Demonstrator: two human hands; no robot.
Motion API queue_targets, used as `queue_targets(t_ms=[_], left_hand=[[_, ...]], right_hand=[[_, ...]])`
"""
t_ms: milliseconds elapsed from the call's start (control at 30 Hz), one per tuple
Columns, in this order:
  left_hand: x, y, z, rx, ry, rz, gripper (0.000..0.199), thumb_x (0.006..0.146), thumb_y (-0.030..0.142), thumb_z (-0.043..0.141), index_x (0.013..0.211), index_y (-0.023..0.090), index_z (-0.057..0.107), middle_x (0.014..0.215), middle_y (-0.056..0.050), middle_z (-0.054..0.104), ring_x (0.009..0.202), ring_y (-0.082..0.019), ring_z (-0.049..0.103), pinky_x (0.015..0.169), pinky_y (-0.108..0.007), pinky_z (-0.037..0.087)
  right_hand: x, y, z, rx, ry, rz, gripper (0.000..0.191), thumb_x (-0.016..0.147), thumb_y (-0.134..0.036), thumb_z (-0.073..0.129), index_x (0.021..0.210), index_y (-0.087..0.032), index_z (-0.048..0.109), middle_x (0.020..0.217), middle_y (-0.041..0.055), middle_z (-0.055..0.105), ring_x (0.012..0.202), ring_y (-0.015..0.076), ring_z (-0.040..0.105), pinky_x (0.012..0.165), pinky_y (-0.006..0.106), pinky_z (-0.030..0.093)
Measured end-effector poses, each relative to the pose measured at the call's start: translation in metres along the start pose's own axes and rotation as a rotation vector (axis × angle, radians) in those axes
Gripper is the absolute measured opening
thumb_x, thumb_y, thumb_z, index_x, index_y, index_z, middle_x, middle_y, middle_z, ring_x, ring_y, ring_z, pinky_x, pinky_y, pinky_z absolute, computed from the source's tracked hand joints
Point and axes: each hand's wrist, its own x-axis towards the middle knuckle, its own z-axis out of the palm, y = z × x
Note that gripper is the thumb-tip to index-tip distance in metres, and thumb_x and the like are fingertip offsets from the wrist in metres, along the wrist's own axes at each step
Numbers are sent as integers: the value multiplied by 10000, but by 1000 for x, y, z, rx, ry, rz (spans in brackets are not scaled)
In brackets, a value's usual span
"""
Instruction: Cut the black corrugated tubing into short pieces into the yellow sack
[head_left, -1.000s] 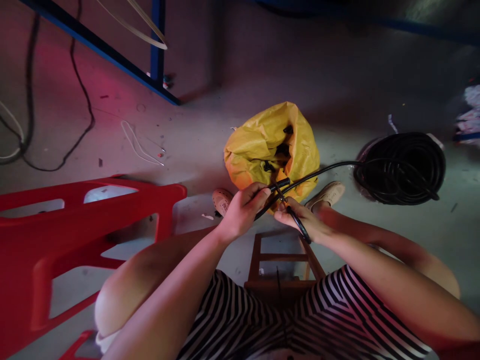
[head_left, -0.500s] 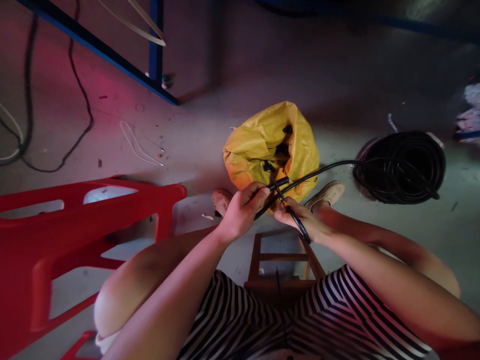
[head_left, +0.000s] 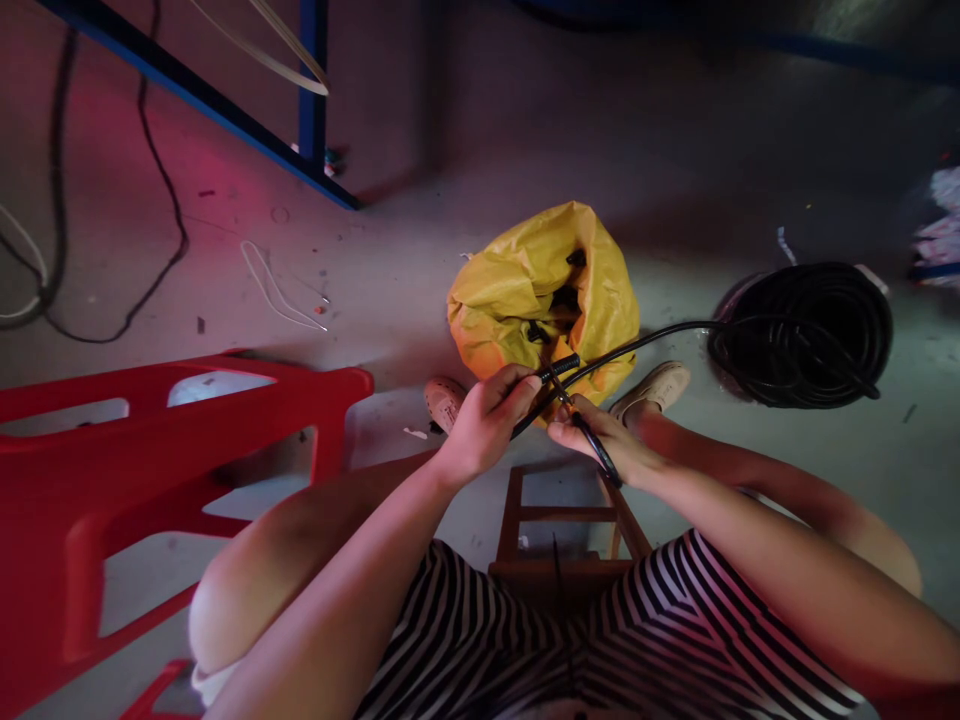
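My left hand (head_left: 491, 415) is closed round a black corrugated tube (head_left: 616, 349), whose ribbed end pokes out past the thumb. From that hand the tube bends back and runs right to a coil. My right hand (head_left: 600, 435) grips scissors (head_left: 598, 451) with black handles; one handle loop sticks out below the fingers. The scissor blades lie across the tube just beside my left fingertips. Below both hands, a yellow sack (head_left: 502, 285) stands with its mouth gathered and several small black pieces (head_left: 575, 258) inside.
On the floor at right lies the black coil (head_left: 814, 335). A red plastic stool (head_left: 187, 460) stands at left, under a blue metal frame (head_left: 202, 108). Between my legs is a wooden stool (head_left: 568, 514). A white cord (head_left: 274, 288) and a dark cable (head_left: 161, 165) lie on the floor.
Almost nothing differs. Both hands, the tube and the scissors keep their places; the view shifts only very slightly.
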Motion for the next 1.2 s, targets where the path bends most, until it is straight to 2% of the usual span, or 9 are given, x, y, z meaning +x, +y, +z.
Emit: queue_targets(t_ms=[267,467,600,800,900,1067,1133,1200], left_hand=[[2,-2,-1,-18,-36,-26,331,943,439,563,721,199,516,596,63,386,552,-94,312,531,-249,286],[4,0,-5,-9,-65,-41,337,936,406,557,679,199,488,592,52,400,556,-98,348,522,-252,289],[5,-1,-7,-43,-64,-61,354,940,413,562,671,203,469,584,55,399,542,-94,342,514,-253,285],[6,-1,-5,-43,-42,-87,356,940,430,575,677,202,500,571,57,414,519,-92,360,502,-246,297],[7,-4,-5,-31,-34,-77,362,942,467,592,707,197,534,594,46,472,533,-93,405,519,-239,324],[3,-17,-4,-15,-76,-49,346,937,510,637,834,183,595,710,1,607,665,-127,537,612,-244,418],[1,-22,-2,-89,-58,-49,323,959,493,622,868,187,573,682,19,577,639,-120,516,614,-245,425],[-2,-28,1,-134,11,-30,310,969,477,617,863,194,547,648,51,507,594,-105,451,603,-240,425]], right_hand=[[1,1,1,-19,-1,-8,557,871,-764,619,971,-218,565,910,19,595,860,211,552,759,336,420],[0,8,6,-16,3,-53,649,895,-857,468,830,-212,505,692,-9,518,641,156,513,613,293,397],[-3,10,6,8,-13,3,633,892,-847,498,824,-218,500,611,-26,519,539,136,506,527,262,385],[-4,9,7,54,20,39,651,830,-855,585,752,-217,486,515,-44,514,463,121,510,478,237,394],[-2,8,5,76,35,28,654,818,-856,599,742,-215,494,497,-45,523,450,122,529,472,234,424],[6,6,-3,136,102,3,657,843,-852,571,714,-212,497,467,-42,529,415,113,529,471,237,470],[9,5,-6,187,106,15,659,831,-858,579,716,-215,498,451,-56,507,390,104,500,480,252,507],[11,5,-8,228,94,30,661,813,-866,590,722,-218,501,429,-71,480,369,101,474,486,269,539]])
